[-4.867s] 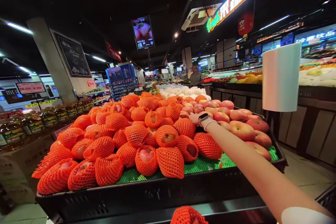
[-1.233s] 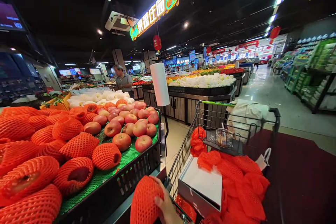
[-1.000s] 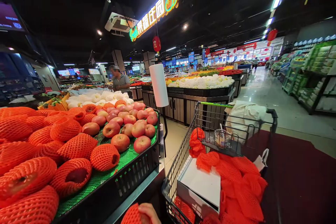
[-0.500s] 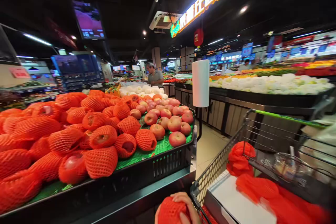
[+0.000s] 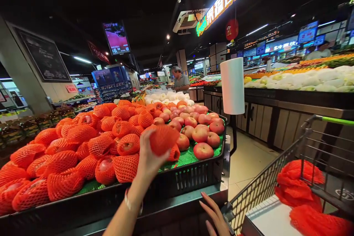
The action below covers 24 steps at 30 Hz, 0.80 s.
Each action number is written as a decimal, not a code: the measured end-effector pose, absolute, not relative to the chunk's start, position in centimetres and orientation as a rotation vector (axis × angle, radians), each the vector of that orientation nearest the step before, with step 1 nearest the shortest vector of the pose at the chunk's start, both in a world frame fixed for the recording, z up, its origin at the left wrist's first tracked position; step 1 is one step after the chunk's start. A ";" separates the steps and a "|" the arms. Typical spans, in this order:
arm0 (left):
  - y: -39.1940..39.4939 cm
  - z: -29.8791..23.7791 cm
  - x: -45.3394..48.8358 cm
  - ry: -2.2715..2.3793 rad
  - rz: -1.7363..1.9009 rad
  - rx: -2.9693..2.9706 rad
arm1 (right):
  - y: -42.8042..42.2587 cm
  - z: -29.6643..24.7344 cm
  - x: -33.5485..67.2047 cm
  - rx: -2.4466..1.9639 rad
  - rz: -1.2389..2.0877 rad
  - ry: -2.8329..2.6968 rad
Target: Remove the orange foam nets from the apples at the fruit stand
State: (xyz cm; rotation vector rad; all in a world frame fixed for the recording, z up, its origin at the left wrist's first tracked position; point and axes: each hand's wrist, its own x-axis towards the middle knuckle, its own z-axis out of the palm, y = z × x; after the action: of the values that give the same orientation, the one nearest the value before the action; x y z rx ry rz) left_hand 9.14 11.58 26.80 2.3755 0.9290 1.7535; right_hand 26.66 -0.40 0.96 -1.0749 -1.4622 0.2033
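Observation:
My left hand [image 5: 148, 158] is raised over the fruit display, closed round an apple wrapped in orange foam net [image 5: 163, 139]. It hovers above the front of the black crate [image 5: 188, 179], between the pile of netted apples [image 5: 83, 143] and the bare red apples [image 5: 203, 150]. My right hand [image 5: 214, 215] is low at the bottom edge with its fingers stretched out and nothing in it. It is just left of the wire shopping cart's rim [image 5: 265, 180].
The cart at right holds a white box [image 5: 271, 217] and loose orange nets [image 5: 298, 180]. A roll of plastic bags [image 5: 233, 85] stands on a pole beside the crate. Another person [image 5: 180, 80] stands at a far display. An aisle floor runs between the displays.
The view swung left from the cart to the display. My left hand rose from the bottom edge with the netted apple to over the crate. My right hand came into view.

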 end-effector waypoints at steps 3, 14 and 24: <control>18.1 33.1 12.0 1.239 1.579 2.807 | 0.2 0.3 26.6 -1.137 -0.023 -1.598; 29.6 32.8 16.7 1.698 0.134 3.032 | 1.9 0.7 26.6 -1.129 -0.199 -1.683; 32.0 31.8 16.9 1.493 -0.074 3.044 | 2.0 2.0 26.3 -1.131 -0.204 -1.628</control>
State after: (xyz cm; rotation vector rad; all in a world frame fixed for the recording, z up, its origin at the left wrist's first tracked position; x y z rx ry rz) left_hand 16.86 31.99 31.79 3.0438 1.4931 -0.0739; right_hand 26.27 2.04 2.02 -1.1306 -1.6282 -0.2039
